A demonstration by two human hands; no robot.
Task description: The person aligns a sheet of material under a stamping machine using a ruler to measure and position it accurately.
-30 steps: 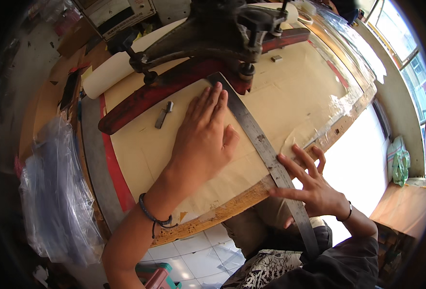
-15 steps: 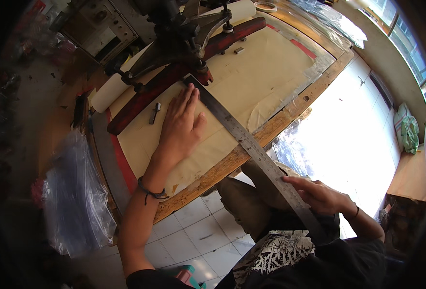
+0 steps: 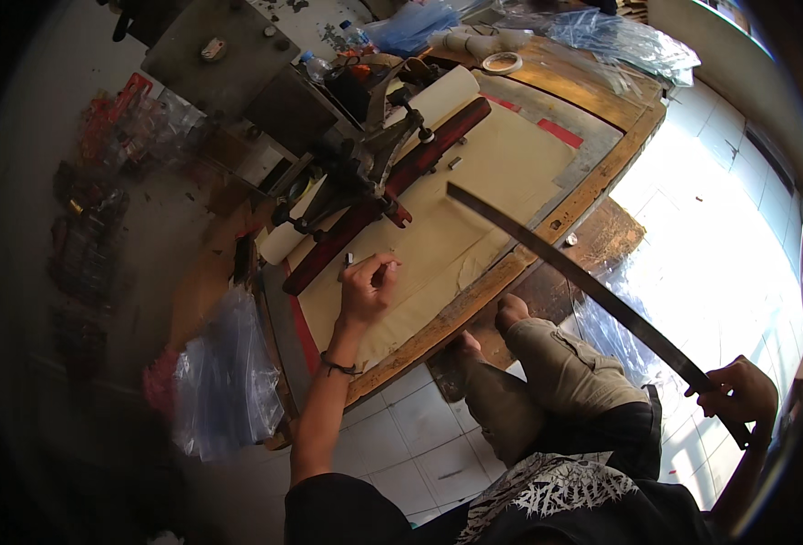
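My right hand (image 3: 738, 391) grips one end of a long steel ruler (image 3: 592, 289), lifted off the table and slanting across to the far left. Its far end hangs over the beige sheet (image 3: 510, 173) that covers the tabletop. Over that sheet, near the red clamp bar (image 3: 338, 241), my left hand (image 3: 369, 289) is closed with fingers curled; whether anything is inside them is hidden. Just beyond this hand lies a small metal piece (image 3: 348, 260), partly covered. Another small metal block (image 3: 456, 163) sits on the sheet near the bar's right half.
A black machine arm (image 3: 365, 168) stands over the red bar. Wooden table edging (image 3: 474, 313) runs along the near side. Clear plastic bags (image 3: 229, 381) hang at the left corner. A tape roll (image 3: 502, 63) and plastic film (image 3: 610, 41) lie at the back.
My right hand has moved right, lifting the ruler off the sheet. My left hand, flat beside the ruler before, is now curled and away from it. The view has shifted.
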